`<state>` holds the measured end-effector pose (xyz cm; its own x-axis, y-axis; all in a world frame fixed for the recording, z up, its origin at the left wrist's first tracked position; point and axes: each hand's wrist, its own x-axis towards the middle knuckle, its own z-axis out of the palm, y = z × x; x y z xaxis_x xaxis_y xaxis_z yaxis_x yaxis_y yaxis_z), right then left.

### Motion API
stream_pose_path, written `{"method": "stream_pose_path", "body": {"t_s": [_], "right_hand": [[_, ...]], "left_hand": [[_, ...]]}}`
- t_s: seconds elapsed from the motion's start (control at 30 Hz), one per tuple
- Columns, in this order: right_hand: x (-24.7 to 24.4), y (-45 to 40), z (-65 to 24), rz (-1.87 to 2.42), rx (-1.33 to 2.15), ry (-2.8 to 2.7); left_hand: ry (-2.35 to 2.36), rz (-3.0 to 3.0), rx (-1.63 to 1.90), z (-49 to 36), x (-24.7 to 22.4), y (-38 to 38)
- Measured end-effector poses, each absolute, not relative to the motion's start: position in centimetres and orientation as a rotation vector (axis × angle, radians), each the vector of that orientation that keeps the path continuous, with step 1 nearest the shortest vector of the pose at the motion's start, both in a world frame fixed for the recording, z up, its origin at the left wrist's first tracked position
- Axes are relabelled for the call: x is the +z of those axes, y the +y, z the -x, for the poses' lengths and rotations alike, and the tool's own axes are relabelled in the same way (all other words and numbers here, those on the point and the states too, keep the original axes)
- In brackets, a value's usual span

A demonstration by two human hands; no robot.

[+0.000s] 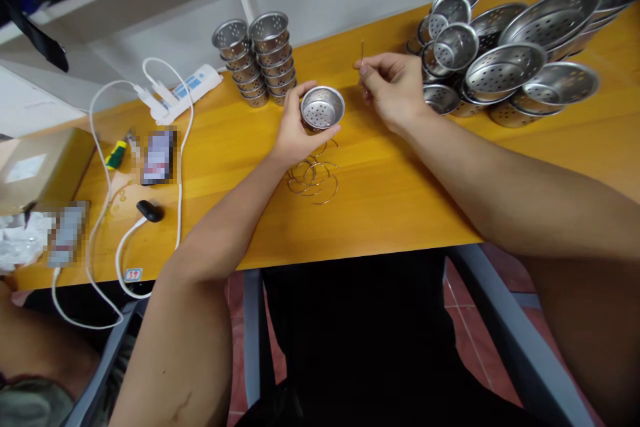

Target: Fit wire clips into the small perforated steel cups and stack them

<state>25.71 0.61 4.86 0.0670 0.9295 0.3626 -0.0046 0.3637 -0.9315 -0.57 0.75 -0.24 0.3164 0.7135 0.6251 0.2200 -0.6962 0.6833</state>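
Observation:
My left hand (300, 123) is wrapped round a small perforated metal cup (323, 109), its open top tilted up towards me. To the right, my right hand (393, 83) pinches a thin metal wire (363, 50) that stands up above the fingertips; its lower part is hidden by the fingers. A gap separates my right hand from the cup. Below my left hand, several curved wire rings (315, 177) lie loose on the wooden table (375, 200).
Two stacks of perforated cups (257, 57) stand behind my left hand. A heap of larger metal strainer cups (505, 73) fills the right side. Leftward lie a power strip (193, 90), white cables, a screwdriver (117, 155), phones and a cardboard box (43, 170). Another person's leg (40, 340) shows lower left.

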Motion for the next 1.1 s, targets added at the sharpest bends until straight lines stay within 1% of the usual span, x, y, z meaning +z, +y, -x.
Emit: {"method": "stream_pose_path", "body": {"t_s": [0.13,0.3,0.47,0.77,0.93,1.1], "right_hand": [[5.0,0.3,-25.6,0.927,0.841,-1.335],[4.8,0.3,-25.5,0.876,0.795,-1.414],[4.7,0.1,-25.6,0.918,0.776,-1.462],[7.2,-3.2,-24.3,0.877,0.701,-1.523],[8.3,-5.7,-23.1,0.873,0.749,-1.649],[8.1,-6.0,-22.8,0.946,0.865,-1.613]], "left_hand": [[0.883,-2.120,1.374,0.9,0.4,0.7],[0.854,-2.041,1.385,0.9,-0.3,1.2],[0.838,-2.043,1.343,0.7,-0.4,1.1],[0.905,-2.043,1.359,0.6,0.3,0.7],[0.858,-1.976,1.328,0.4,0.3,0.8],[0.834,-1.996,1.304,0.3,0.2,0.9]]}}
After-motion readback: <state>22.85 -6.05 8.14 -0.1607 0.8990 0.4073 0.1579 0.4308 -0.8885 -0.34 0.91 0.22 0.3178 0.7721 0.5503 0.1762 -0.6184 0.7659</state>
